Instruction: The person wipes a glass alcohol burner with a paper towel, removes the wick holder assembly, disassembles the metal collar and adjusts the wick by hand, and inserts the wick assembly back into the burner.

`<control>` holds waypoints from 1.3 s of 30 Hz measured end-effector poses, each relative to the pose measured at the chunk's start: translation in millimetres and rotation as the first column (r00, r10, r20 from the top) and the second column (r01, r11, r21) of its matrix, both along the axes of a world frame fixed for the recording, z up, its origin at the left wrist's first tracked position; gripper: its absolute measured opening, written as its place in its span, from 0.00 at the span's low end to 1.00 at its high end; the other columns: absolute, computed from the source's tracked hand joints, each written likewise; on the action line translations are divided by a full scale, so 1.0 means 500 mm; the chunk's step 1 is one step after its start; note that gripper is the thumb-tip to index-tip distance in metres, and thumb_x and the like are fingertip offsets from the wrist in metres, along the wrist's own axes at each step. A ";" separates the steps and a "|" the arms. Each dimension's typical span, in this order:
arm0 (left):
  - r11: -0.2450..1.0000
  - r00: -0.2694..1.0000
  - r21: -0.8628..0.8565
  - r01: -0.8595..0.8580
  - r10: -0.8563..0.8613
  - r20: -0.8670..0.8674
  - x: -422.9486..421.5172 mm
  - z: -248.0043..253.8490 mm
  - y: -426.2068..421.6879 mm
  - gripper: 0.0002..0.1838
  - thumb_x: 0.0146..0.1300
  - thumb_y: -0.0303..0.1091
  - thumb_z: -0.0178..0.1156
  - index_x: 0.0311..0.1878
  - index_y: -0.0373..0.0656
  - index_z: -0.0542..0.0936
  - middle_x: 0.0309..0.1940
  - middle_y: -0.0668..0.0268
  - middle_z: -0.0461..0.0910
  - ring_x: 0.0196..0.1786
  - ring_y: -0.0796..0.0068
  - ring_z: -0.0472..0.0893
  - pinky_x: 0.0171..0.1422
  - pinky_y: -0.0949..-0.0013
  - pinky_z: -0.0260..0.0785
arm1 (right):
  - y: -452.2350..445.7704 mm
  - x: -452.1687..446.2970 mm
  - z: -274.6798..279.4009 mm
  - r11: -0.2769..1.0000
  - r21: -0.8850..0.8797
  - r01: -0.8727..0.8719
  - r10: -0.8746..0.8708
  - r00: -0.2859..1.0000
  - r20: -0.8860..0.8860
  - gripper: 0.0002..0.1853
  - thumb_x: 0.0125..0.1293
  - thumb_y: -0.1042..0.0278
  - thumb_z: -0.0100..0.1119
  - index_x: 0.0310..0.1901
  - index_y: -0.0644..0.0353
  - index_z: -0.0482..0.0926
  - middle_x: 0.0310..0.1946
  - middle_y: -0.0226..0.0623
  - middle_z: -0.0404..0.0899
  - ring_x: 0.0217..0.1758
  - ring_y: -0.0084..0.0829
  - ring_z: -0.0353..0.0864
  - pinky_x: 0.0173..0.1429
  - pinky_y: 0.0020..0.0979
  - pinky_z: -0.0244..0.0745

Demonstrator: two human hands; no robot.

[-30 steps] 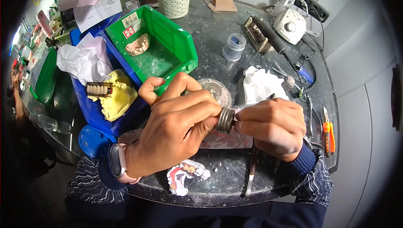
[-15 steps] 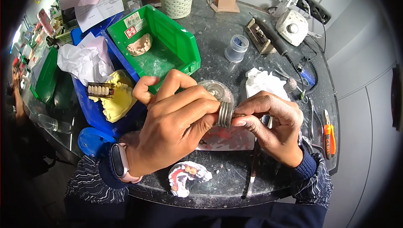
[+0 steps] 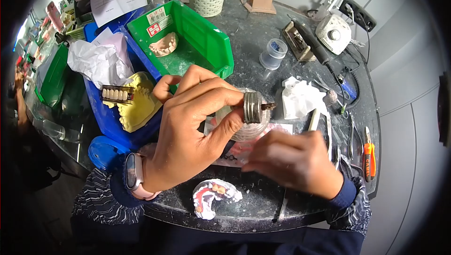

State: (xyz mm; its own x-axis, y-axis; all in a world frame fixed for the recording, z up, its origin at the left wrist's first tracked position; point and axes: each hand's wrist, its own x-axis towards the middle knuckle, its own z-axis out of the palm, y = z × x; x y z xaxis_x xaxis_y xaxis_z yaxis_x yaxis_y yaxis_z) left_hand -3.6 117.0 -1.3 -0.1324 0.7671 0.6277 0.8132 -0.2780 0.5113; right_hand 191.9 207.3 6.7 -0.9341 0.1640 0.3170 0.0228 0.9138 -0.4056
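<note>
My left hand (image 3: 199, 119) pinches a ridged grey metal cap (image 3: 252, 107) between thumb and fingers. A short dark brown stub (image 3: 268, 106) sticks out from the cap's right side. My right hand (image 3: 293, 161) is below and right of the cap, apart from it and blurred by motion; whether its fingers hold anything cannot be made out. Behind the cap stands a round glass vessel (image 3: 251, 132), on a red-stained sheet (image 3: 225, 158). A white dental model (image 3: 213, 197) with a red part and tooth-coloured pieces lies near the table's front edge.
A green bin (image 3: 202, 55) holds a beige dental model (image 3: 164, 45). The blue bin (image 3: 105, 119) holds crumpled paper, a yellow model (image 3: 138, 107) and a tooth strip (image 3: 116, 95). Right: white tissue (image 3: 300, 97), a clear jar (image 3: 272, 55), a handpiece (image 3: 312, 41), orange pliers (image 3: 369, 158).
My right hand has let go of the stub at the cap and moved down. My left hand still holds the cap, now slightly higher. The whole view has shifted a little.
</note>
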 end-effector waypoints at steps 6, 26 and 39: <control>0.999 0.999 0.013 0.037 -0.037 -0.029 0.002 -0.004 0.000 0.06 0.59 0.37 0.64 0.36 0.48 0.82 0.34 0.75 0.81 0.45 0.73 0.75 0.56 0.60 0.48 | -0.035 -0.012 -0.039 0.971 0.238 0.034 -0.067 0.989 0.131 0.13 0.57 0.65 0.68 0.44 0.55 0.82 0.35 0.24 0.79 0.18 0.24 0.76 0.20 0.27 0.72; 0.997 1.000 0.069 0.018 -0.019 0.013 0.001 -0.006 -0.004 0.10 0.59 0.42 0.65 0.35 0.46 0.82 0.34 0.73 0.81 0.43 0.71 0.76 0.55 0.61 0.49 | 0.015 -0.004 0.003 0.735 -0.677 -0.045 -0.286 0.884 -0.369 0.08 0.59 0.76 0.66 0.28 0.66 0.74 0.29 0.49 0.81 0.30 0.33 0.84 0.32 0.29 0.81; 0.998 0.998 0.005 0.059 -0.058 -0.008 0.011 -0.002 -0.007 0.10 0.59 0.43 0.65 0.32 0.47 0.81 0.31 0.75 0.79 0.42 0.72 0.75 0.54 0.60 0.49 | 0.025 0.000 -0.026 0.055 -0.986 -0.160 -0.437 0.884 -0.168 0.12 0.58 0.81 0.68 0.45 0.65 0.81 0.43 0.42 0.84 0.45 0.24 0.84 0.53 0.26 0.80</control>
State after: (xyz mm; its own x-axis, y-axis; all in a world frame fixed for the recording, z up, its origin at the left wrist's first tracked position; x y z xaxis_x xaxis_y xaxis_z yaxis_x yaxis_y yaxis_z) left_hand 1.8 113.3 -2.5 -0.0826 0.7704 0.6322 0.7994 -0.3276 0.5036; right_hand 191.9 219.8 -6.2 -0.7124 0.7016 -0.0117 -0.3041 -0.3237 -0.8960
